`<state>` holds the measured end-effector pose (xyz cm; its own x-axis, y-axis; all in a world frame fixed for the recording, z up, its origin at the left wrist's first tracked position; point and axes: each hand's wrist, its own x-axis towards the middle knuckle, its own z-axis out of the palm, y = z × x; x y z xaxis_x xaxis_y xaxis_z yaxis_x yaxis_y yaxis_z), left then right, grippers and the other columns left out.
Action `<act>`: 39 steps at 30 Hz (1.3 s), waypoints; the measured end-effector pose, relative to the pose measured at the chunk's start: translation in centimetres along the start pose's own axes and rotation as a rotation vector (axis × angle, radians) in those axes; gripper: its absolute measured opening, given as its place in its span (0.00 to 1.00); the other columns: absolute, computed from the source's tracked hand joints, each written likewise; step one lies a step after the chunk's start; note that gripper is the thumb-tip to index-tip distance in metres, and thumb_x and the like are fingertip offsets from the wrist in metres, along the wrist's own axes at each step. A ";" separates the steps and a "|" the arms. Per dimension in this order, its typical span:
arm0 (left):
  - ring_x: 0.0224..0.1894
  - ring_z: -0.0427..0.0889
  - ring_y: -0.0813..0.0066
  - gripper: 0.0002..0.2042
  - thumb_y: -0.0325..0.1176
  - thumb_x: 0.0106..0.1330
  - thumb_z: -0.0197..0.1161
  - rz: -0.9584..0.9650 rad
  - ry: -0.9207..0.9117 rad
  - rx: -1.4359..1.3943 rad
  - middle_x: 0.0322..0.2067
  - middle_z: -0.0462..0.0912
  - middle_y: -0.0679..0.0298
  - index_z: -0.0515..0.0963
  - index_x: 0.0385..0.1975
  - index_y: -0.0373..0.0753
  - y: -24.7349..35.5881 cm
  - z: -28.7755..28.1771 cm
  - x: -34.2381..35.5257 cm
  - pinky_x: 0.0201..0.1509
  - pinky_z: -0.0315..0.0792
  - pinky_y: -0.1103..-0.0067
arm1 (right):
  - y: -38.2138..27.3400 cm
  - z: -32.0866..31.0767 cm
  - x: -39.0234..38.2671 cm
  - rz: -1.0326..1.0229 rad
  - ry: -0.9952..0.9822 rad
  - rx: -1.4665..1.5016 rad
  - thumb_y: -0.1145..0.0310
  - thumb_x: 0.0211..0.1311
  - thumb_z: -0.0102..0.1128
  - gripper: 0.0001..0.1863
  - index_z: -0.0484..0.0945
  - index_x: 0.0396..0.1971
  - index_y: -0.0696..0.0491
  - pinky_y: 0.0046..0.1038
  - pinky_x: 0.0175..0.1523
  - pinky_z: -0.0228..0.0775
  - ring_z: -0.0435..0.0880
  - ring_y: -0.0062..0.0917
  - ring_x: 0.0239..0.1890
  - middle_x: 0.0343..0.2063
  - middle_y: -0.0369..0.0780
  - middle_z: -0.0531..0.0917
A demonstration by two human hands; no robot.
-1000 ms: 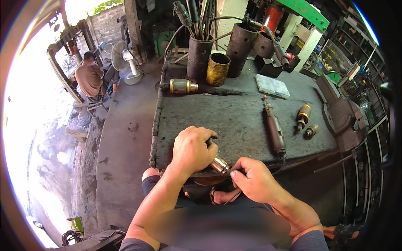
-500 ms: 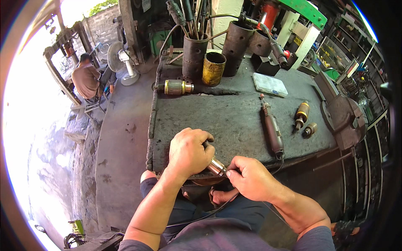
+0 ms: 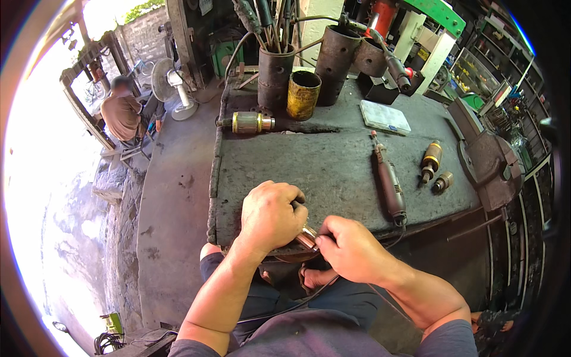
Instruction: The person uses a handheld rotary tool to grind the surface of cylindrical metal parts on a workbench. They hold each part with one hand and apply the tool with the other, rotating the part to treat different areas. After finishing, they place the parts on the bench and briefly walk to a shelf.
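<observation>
My left hand (image 3: 270, 215) is closed around a small motor armature (image 3: 307, 237) at the near edge of the grey workbench (image 3: 333, 172); only its copper-coloured end shows past my fingers. My right hand (image 3: 351, 250) pinches that exposed end with thumb and fingertips, just below the bench edge. Whether the right hand also holds a small tool is hidden.
On the bench lie a slim rotary tool (image 3: 389, 181) with its cord, two small armatures (image 3: 430, 160), a larger armature (image 3: 250, 123) at the back left, a clear parts box (image 3: 385, 116), rusty tins of tools (image 3: 275, 74) and a vise (image 3: 485, 160). A person (image 3: 122, 113) sits far left by a fan (image 3: 169, 86).
Both hands stay on the armature at the bench edge. The view has shifted slightly, so the bench looks closer; my hands barely moved.
</observation>
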<state>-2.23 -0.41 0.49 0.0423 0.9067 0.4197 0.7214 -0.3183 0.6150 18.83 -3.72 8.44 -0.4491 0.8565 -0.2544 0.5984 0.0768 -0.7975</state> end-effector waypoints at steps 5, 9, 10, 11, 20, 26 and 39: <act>0.44 0.92 0.49 0.09 0.32 0.61 0.70 -0.027 -0.031 0.031 0.35 0.95 0.58 0.95 0.35 0.42 0.0 0.1 0.3 0.54 0.87 0.57 | 0.4 -0.4 -0.5 0.067 -0.005 0.015 0.71 0.83 0.67 0.09 0.86 0.44 0.63 0.39 0.43 0.79 0.84 0.27 0.34 0.30 0.47 0.88; 0.45 0.92 0.48 0.09 0.33 0.61 0.70 -0.035 -0.063 0.059 0.36 0.95 0.57 0.95 0.36 0.41 0.2 0.2 0.6 0.55 0.87 0.56 | 0.7 -0.3 -0.7 0.009 0.023 0.006 0.71 0.86 0.64 0.10 0.84 0.44 0.63 0.40 0.36 0.82 0.92 0.31 0.29 0.26 0.48 0.90; 0.45 0.93 0.48 0.09 0.33 0.61 0.70 -0.045 -0.078 0.050 0.36 0.95 0.57 0.95 0.36 0.42 0.2 0.2 0.7 0.55 0.87 0.56 | 0.6 -0.3 -0.6 0.018 0.038 0.002 0.71 0.84 0.66 0.09 0.85 0.44 0.63 0.39 0.39 0.80 0.87 0.28 0.31 0.28 0.47 0.89; 0.45 0.93 0.48 0.09 0.33 0.62 0.70 -0.047 -0.081 0.049 0.36 0.95 0.57 0.95 0.36 0.42 0.2 0.2 0.7 0.55 0.87 0.56 | 0.6 -0.3 -0.6 0.107 0.027 -0.009 0.71 0.83 0.67 0.09 0.86 0.44 0.63 0.38 0.42 0.78 0.83 0.25 0.34 0.30 0.46 0.88; 0.46 0.93 0.47 0.09 0.34 0.62 0.70 -0.088 -0.115 0.048 0.36 0.95 0.54 0.95 0.36 0.42 0.7 -0.1 0.9 0.57 0.87 0.56 | 0.4 -1.0 -1.4 0.101 0.006 0.000 0.70 0.83 0.68 0.10 0.86 0.44 0.63 0.38 0.41 0.78 0.83 0.26 0.33 0.30 0.46 0.88; 0.47 0.94 0.46 0.10 0.36 0.63 0.69 -0.093 -0.143 0.079 0.37 0.96 0.54 0.96 0.36 0.42 0.7 -0.1 1.3 0.57 0.87 0.55 | 0.7 -0.6 -2.3 0.099 0.025 0.064 0.71 0.83 0.68 0.09 0.86 0.45 0.63 0.38 0.42 0.79 0.85 0.25 0.34 0.31 0.47 0.90; 0.49 0.94 0.46 0.11 0.37 0.63 0.68 -0.126 -0.196 0.107 0.38 0.96 0.53 0.96 0.37 0.42 1.0 -0.3 1.6 0.59 0.87 0.55 | -0.1 -0.2 -2.2 0.083 0.065 0.036 0.72 0.84 0.68 0.08 0.86 0.45 0.63 0.36 0.41 0.79 0.83 0.24 0.33 0.30 0.44 0.89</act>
<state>-1.64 0.66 2.01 0.0731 0.9771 0.1998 0.7983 -0.1774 0.5755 19.91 -5.55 9.15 -0.3540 0.8906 -0.2854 0.6071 -0.0133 -0.7945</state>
